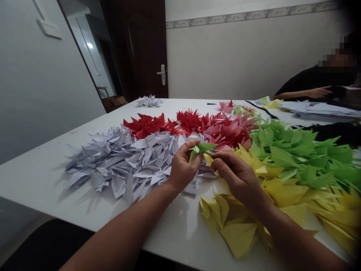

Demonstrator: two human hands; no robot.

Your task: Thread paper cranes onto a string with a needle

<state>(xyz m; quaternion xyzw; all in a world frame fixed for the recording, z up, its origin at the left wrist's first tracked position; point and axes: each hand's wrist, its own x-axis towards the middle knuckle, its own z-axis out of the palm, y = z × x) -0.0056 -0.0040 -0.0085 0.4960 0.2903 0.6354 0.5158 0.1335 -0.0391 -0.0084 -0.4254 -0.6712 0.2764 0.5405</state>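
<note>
My left hand (185, 165) pinches a small green origami crane (201, 148) between thumb and fingers, above the table. Close by on its right, my right hand (235, 173) has its thumb and fingers pressed together. A thin greyish tip shows at those fingers, beside the crane; what it belongs to is hidden. Under and left of my hands spreads a heap of white folded paper cranes (121, 162). Yellow folded papers (239, 229) lie beneath my right forearm. Green cranes (299, 154) are piled to the right, with red ones (146, 124) and pink ones (231, 131) behind.
All this lies on a white table (36, 177). A small white cluster (149, 101) sits at its far edge. At the back right are a stack of papers (321, 108) and a black cord (262, 109). Another person's hand (320, 92) is beyond them.
</note>
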